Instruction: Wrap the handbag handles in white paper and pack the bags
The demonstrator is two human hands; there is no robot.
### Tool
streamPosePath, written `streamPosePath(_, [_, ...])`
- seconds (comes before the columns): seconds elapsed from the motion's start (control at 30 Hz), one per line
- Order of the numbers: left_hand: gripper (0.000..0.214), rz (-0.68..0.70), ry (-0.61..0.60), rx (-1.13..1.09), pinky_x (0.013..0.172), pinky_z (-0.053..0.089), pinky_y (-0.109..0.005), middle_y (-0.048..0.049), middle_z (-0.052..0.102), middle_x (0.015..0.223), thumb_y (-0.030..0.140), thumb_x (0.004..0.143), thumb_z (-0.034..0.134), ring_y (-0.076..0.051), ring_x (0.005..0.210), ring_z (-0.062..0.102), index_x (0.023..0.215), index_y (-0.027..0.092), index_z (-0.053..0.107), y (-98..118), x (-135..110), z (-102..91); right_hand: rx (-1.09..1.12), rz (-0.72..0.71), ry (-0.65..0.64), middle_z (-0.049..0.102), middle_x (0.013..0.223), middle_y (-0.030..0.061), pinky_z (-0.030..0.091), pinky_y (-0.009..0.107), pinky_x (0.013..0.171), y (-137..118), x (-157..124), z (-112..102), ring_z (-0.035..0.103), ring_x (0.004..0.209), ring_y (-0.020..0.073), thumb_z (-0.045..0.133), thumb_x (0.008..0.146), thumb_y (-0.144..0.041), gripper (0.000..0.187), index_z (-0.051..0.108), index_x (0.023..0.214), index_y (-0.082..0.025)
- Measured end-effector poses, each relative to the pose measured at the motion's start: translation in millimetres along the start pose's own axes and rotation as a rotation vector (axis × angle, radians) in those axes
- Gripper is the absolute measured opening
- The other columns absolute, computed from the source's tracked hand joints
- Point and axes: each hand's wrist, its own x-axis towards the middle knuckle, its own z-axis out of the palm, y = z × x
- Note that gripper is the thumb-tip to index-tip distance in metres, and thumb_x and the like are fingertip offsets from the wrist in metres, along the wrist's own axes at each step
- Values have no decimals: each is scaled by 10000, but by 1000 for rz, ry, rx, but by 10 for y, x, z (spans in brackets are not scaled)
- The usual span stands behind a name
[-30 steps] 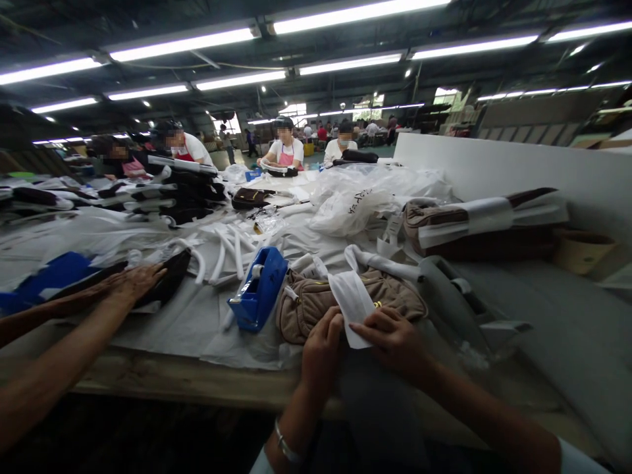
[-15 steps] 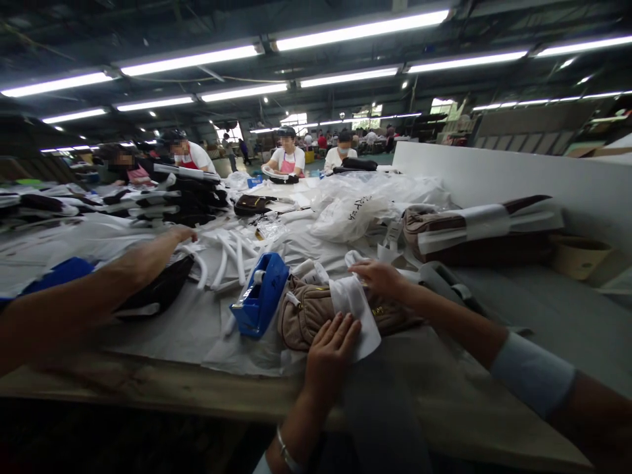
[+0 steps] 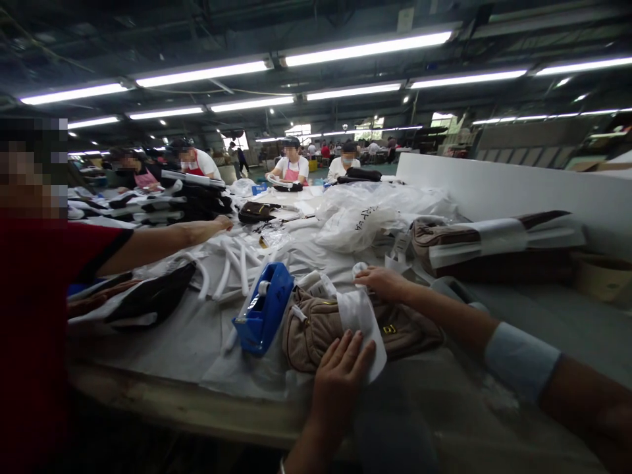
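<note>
A long desk (image 3: 162,401) runs from the bottom of the frame toward the upper centre. Its worn wooden edge is bare at lower left, and a white sheet (image 3: 187,336) covers most of the top. At centre, a blue tape dispenser (image 3: 264,306) lies just beside a tan bag (image 3: 316,326) with a white paper (image 3: 363,319) draped over it. To their left lies a black bag (image 3: 153,296). Above it, loose white tubes (image 3: 232,257) are scattered. Farther back at centre sit a small dark bag (image 3: 254,210) and crumpled plastic bags (image 3: 360,214). A stack (image 3: 162,201) of dark bags banded in white fills the upper left. At right, a brown bag (image 3: 474,240) with a white band lies on grey cloth (image 3: 543,309).
</note>
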Motion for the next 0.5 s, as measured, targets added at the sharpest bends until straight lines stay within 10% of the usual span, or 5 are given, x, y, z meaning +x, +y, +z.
streamPosePath(0.5, [231,-36,-45,-33,996,555,-391,-58,677,1275,215,969,540,-244,1250,591,1166,211,661,9,32,-49,115,-210,-80,624,1351,113,486,325,1001,-441,-246,-72,630,1171,238,585,717,-74,674,555,1380,-193])
